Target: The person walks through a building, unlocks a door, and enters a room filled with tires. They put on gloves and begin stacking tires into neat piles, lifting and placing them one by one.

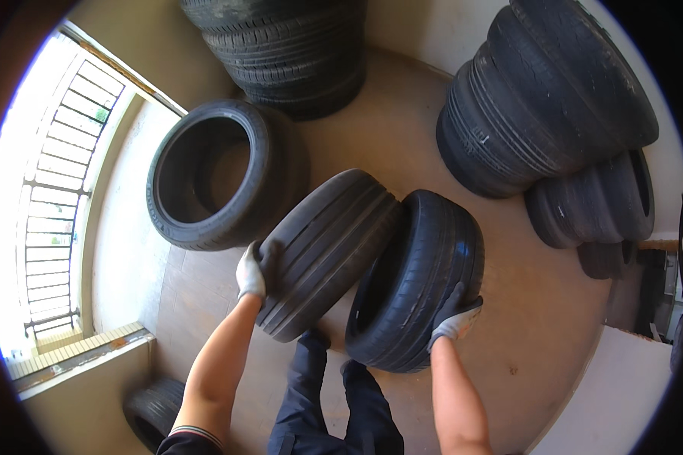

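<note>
Two black car tires lean against each other in front of me. My left hand (pixel 251 271), in a white and dark work glove, grips the outer side of the left tire (pixel 328 254), whose grooved tread faces up. On the right tire (pixel 425 280), my gloved right hand (pixel 457 320) holds the tread on its outer side, fingers laid along it. The right tire is tilted, with part of its dark opening showing. Where the fingertips end against the rubber is hard to see.
A tire stack (pixel 220 178) stands at left, its opening facing up. A taller tire stack (pixel 288 57) is behind it, and another leaning stack (pixel 539 106) is at right. One more tire (pixel 155 409) lies at lower left, by a low wall (pixel 91 402). Railings (pixel 57 197) line the left opening.
</note>
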Demonstrator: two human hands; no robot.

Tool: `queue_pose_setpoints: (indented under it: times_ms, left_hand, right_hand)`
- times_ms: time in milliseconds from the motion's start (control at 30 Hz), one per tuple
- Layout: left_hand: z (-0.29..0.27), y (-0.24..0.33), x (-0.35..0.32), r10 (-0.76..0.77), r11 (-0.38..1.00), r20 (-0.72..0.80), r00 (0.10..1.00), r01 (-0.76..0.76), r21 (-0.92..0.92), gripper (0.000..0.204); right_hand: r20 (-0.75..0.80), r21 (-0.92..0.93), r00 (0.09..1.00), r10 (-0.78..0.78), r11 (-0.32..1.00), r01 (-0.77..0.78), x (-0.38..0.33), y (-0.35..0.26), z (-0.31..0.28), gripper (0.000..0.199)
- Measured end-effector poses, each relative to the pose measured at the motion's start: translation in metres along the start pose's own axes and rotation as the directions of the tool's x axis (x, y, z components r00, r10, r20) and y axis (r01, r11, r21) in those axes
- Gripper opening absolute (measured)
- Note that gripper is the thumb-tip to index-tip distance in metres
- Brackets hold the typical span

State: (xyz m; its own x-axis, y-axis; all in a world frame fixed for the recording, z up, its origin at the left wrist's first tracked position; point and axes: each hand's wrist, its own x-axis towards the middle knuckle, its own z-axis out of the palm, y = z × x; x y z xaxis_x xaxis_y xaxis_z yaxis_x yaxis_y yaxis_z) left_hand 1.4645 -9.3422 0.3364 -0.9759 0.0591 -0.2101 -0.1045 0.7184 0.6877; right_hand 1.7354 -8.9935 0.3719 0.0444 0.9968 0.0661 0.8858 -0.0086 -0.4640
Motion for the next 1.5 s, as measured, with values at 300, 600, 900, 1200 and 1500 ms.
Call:
queue_pose_setpoints:
  times_ms: [300, 600, 900, 1200, 1500]
  left_hand:
    - [0.05, 0.075, 0.108, 0.234, 0.895, 0.122, 0.965, -0.164, -0.414, 0.075]
    - [0.024, -0.018, -0.017, 0.105, 0.993, 0.47, 0.877, -0.117, -0.004, 0.102]
    - [0.06, 0.076, 0.049, 0.148, 0.986, 0.386, 0.911, -0.165, 0.011, 0.096]
    - [0.049, 0.094, 0.058, 0.048, 0.977, 0.537, 0.843, -0.151, 0.15, 0.081]
    - [0.006, -0.028, 0.196, 0.093, 0.916, 0.058, 0.994, -0.109, 0.386, 0.076]
  right_hand:
    - [0.048, 0.031, 0.892, -0.45, 0.893, 0.448, 0.017, -0.05, 0.015, 0.085]
    - [0.192, -0.355, 0.898, -0.396, 0.825, 0.44, -0.074, -0.068, 0.026, 0.085]
    - [0.196, -0.411, 0.919, -0.343, 0.822, 0.394, 0.027, -0.141, 0.058, 0.072]
    - [0.158, -0.358, 0.834, -0.529, 0.756, 0.548, 0.037, -0.183, 0.048, 0.071]
    - [0.275, -0.192, 0.673, -0.687, 0.646, 0.738, -0.059, -0.291, 0.115, 0.068]
